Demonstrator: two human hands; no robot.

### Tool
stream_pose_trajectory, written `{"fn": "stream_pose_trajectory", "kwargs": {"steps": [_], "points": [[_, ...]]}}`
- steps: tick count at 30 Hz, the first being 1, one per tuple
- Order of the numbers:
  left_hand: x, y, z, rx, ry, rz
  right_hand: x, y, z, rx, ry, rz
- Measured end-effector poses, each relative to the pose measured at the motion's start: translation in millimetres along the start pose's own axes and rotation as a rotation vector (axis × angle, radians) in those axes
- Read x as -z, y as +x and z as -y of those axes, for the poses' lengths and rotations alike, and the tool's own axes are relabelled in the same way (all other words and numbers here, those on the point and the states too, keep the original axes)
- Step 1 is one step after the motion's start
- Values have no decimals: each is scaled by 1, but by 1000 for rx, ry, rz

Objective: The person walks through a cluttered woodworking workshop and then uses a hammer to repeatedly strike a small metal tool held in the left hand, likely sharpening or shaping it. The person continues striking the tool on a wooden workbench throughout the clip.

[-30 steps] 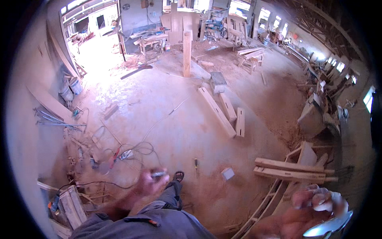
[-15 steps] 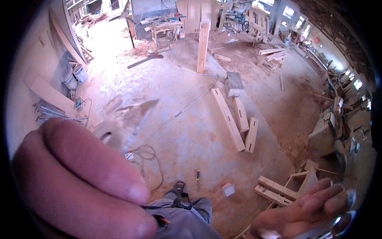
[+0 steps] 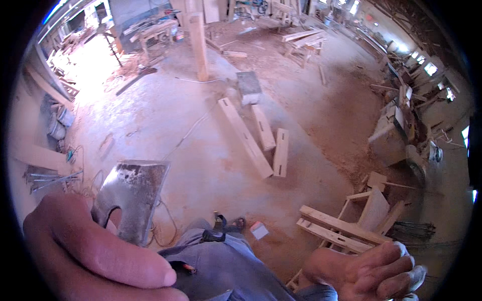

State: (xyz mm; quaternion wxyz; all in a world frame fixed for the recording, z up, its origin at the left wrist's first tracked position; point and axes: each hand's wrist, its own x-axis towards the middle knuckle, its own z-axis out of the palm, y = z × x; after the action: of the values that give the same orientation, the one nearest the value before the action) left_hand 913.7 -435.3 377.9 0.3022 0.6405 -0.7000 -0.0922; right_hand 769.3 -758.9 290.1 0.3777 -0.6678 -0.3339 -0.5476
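My left hand (image 3: 100, 241) looms large and close at the lower left, its fingers bent and pressed together. It holds a flat steel blade (image 3: 138, 188) with a rounded slot, like a plane iron; dark stains mark its upper end. The blade's lower part is hidden behind the fingers. At the lower right, my right hand (image 3: 374, 271) is closed with curled fingers, apart from the blade. Whatever it may hold does not show. Beyond it on the floor lie jointed timber pieces (image 3: 341, 228).
Slotted wooden beams (image 3: 246, 138) lie on the floor ahead, beside a grey block (image 3: 248, 88). A wooden post (image 3: 198, 47) stands farther back. A cable (image 3: 191, 130) trails across the floor. Near my feet lies a small white and orange box (image 3: 259, 230). Several metal rods (image 3: 52, 178) lie left.
My view has swung to the right, so the floor things sit farther left. The blade has turned its broad face toward me and is sharper. My right hand's fingers are more curled.
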Motion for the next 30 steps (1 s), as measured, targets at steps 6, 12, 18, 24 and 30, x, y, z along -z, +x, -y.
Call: {"fn": "stream_pose_trajectory", "kwargs": {"steps": [6, 12, 18, 24, 30], "points": [[0, 94, 48, 80, 16, 71, 75, -3, -47, -203, -231, 19], [-62, 213, 149, -120, -161, -418, 115, -10, -93, -404, -502, 168], [-72, 299, 232, -123, -237, -685, 142, 7, -149, -710, -636, 141], [-57, 393, 315, -348, -443, -631, 167, 26, -229, -694, -493, 87], [-78, 479, 368, -362, -533, -742, 232, -13, -304, -407, -455, -49]]}}
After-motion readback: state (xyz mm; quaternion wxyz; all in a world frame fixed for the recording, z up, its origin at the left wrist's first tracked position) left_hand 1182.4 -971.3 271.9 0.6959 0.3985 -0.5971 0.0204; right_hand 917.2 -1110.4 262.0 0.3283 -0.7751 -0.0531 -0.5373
